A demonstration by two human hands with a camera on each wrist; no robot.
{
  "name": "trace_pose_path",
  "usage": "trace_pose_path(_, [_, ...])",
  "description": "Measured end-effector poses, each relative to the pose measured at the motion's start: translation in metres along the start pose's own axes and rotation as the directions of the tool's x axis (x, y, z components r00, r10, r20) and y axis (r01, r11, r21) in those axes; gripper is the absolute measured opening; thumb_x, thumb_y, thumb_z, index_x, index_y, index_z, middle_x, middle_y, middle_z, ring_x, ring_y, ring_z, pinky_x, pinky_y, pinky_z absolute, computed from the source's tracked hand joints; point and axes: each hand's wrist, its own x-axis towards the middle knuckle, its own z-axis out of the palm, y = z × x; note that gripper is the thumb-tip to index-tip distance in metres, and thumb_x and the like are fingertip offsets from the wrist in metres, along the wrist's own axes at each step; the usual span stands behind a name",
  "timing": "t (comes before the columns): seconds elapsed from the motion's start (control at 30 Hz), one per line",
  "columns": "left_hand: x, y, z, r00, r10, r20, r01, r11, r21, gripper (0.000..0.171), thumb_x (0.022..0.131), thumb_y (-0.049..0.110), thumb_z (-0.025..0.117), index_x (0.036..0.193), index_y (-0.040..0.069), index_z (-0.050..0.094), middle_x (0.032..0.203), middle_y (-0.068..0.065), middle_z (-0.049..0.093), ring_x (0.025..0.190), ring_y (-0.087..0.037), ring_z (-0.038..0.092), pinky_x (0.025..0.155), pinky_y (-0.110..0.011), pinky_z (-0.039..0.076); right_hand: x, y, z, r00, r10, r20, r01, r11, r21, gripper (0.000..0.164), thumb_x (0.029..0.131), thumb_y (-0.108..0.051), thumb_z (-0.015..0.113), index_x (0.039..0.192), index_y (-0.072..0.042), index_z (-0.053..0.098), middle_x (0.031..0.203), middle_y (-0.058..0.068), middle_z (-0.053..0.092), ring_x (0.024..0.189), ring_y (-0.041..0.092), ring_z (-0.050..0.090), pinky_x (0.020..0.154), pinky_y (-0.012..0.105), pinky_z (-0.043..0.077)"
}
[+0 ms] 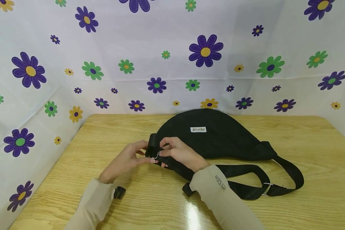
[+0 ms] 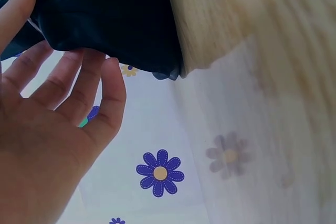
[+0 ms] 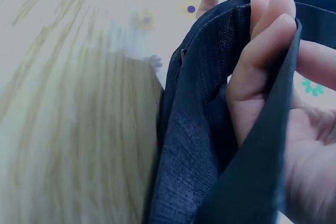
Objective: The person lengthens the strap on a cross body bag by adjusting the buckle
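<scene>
A black sling bag (image 1: 224, 140) lies on the table with its white label upside down. At its left end, a band of black webbing (image 1: 153, 144) stands up in a loop beside a small metal ring (image 1: 156, 156). My left hand (image 1: 126, 161) pinches this end between thumb and fingers; the left wrist view has the fingers under the dark fabric (image 2: 110, 19). Close by on the right, my right hand (image 1: 182, 154) pinches the strap (image 1: 176, 166) near the ring. In the right wrist view, the strap (image 3: 262, 150) runs across the right hand's fingers and partly hides them.
The bag's long strap curves over the wooden table (image 1: 313, 147) to the right, through a metal slider (image 1: 266, 189). A small black piece (image 1: 119, 192) shows by the left sleeve, another (image 1: 187, 189) by the right. Flowered cloth (image 1: 172, 41) hangs behind the table.
</scene>
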Motion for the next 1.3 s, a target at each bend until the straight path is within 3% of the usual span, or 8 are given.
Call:
trace_pose_path(0.2, [0.0, 0.002, 0.0, 1.0, -0.03, 0.008, 0.03, 0.999, -0.014, 0.026, 0.088, 0.005, 0.079, 0.113, 0.006, 0.07, 0.106, 0.002, 0.07, 0.1, -0.018, 0.062, 0.091, -0.047, 0.05, 0.0, 0.0, 0.0, 1.0, -0.008, 0.007, 0.008, 1.0, 0.002, 0.015, 0.099, 0.008, 0.055, 0.114, 0.008, 0.054, 0.102, 0.022, 0.071, 0.065, 0.021, 0.065, 0.068, 0.032, 0.056])
trace_pose_path(0.47, [0.002, 0.004, -0.002, 0.998, -0.053, -0.023, 0.054, 0.999, 0.009, 0.031, 0.087, 0.002, 0.079, 0.116, -0.003, 0.069, 0.107, -0.006, 0.071, 0.097, -0.02, 0.065, 0.092, -0.044, 0.053, 0.0, 0.0, -0.002, 0.999, -0.038, 0.007, 0.038, 0.999, -0.013, 0.015, 0.097, 0.009, 0.057, 0.112, 0.009, 0.055, 0.102, 0.023, 0.072, 0.067, 0.021, 0.067, 0.068, 0.033, 0.057])
trace_pose_path(0.7, [0.001, 0.003, -0.001, 0.997, -0.065, -0.047, 0.065, 0.998, 0.009, 0.028, 0.087, 0.001, 0.079, 0.113, -0.005, 0.071, 0.107, -0.009, 0.072, 0.096, -0.022, 0.067, 0.09, -0.038, 0.055, 0.001, -0.001, -0.002, 0.999, -0.034, 0.004, 0.034, 0.999, -0.004, 0.032, 0.093, 0.01, 0.063, 0.122, 0.009, 0.051, 0.103, 0.021, 0.071, 0.067, 0.022, 0.067, 0.069, 0.033, 0.057])
trace_pose_path(0.93, [-0.001, 0.002, -0.001, 0.994, -0.092, -0.064, 0.09, 0.995, -0.03, 0.03, 0.087, 0.0, 0.078, 0.116, -0.007, 0.071, 0.11, -0.013, 0.073, 0.096, -0.024, 0.069, 0.089, -0.039, 0.056, 0.0, -0.003, 0.002, 0.999, -0.04, 0.017, 0.041, 0.997, -0.058, 0.048, 0.091, 0.007, 0.069, 0.133, 0.007, 0.046, 0.101, 0.017, 0.07, 0.071, 0.02, 0.066, 0.071, 0.032, 0.057])
trace_pose_path(1.1, [-0.002, 0.003, -0.002, 0.991, -0.119, -0.063, 0.117, 0.992, -0.038, 0.032, 0.087, -0.002, 0.077, 0.117, -0.009, 0.07, 0.111, -0.016, 0.072, 0.097, -0.026, 0.07, 0.089, -0.043, 0.056, 0.0, -0.003, 0.008, 0.997, -0.076, 0.02, 0.077, 0.993, -0.085, 0.051, 0.09, 0.005, 0.071, 0.133, 0.008, 0.044, 0.096, 0.015, 0.069, 0.07, 0.019, 0.065, 0.068, 0.03, 0.055])
trace_pose_path(1.3, [-0.001, 0.005, -0.001, 0.985, -0.161, -0.061, 0.16, 0.987, -0.027, 0.031, 0.088, -0.002, 0.076, 0.118, -0.01, 0.069, 0.11, -0.017, 0.072, 0.099, -0.029, 0.07, 0.089, -0.045, 0.056, 0.0, -0.003, 0.013, 0.992, -0.125, -0.007, 0.121, 0.972, -0.2, 0.05, 0.091, 0.0, 0.074, 0.131, 0.009, 0.045, 0.092, 0.013, 0.07, 0.064, 0.019, 0.064, 0.064, 0.028, 0.053])
